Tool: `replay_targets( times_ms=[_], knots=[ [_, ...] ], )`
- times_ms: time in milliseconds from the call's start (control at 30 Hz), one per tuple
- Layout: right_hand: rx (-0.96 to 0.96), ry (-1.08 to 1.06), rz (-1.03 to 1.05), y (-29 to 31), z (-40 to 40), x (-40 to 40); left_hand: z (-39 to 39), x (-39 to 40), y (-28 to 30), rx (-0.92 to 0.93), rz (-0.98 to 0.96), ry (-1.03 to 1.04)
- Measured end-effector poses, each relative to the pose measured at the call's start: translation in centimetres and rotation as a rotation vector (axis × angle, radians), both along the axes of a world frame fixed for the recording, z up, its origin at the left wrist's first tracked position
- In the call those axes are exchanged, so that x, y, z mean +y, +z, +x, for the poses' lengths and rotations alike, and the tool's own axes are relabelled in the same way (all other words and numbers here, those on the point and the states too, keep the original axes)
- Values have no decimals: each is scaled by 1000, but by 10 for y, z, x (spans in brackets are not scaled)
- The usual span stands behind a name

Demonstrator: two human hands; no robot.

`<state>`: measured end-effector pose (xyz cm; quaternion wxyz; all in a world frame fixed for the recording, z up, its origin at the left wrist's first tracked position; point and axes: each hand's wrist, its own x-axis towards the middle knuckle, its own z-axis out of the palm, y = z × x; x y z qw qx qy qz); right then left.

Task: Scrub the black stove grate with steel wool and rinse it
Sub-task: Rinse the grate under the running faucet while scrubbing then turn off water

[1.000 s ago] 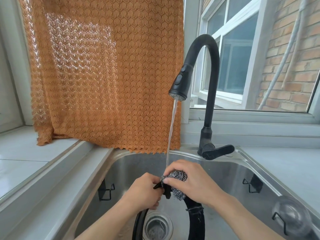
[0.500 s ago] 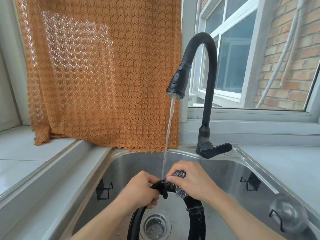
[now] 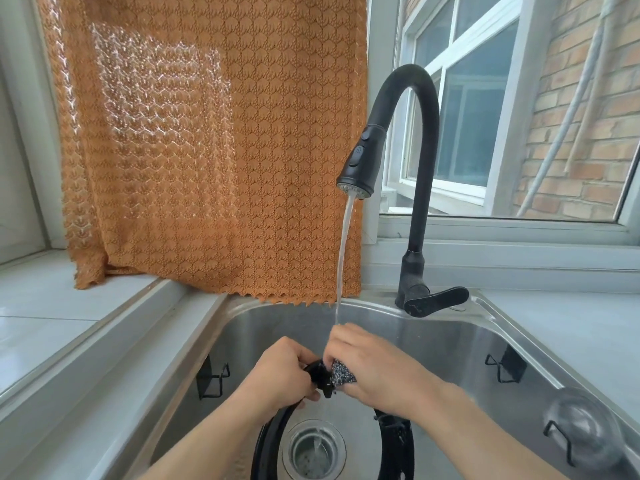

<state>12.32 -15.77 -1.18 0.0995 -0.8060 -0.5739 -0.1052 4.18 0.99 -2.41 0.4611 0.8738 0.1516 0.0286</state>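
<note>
My left hand [image 3: 277,372] grips the round black stove grate [image 3: 320,375] while my right hand [image 3: 377,368] clutches wiry steel wool [image 3: 342,374] under the matte gooseneck faucet [image 3: 415,161], above the steel sink [image 3: 450,344].

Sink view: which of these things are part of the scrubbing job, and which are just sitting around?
In use:
black stove grate, gripped by left hand
steel wool, held by right hand
black faucet, water running
sink

Just there:
orange curtain
wire hooks on the sink wall
clear suction cup
</note>
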Motion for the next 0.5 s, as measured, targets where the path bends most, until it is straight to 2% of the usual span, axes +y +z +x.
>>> replay_targets(
  times_ms=[167, 300, 500],
  knots=[
    [-30, 10, -9, 2, -1, 10, 2, 1, -5, -33, 39, 3],
    [-151, 7, -9, 1, -3, 15, 5, 3, -7, -39, 50, -17],
    [76, -252, 12, -3, 5, 9, 5, 1, -3, -25, 79, -21]
  ],
)
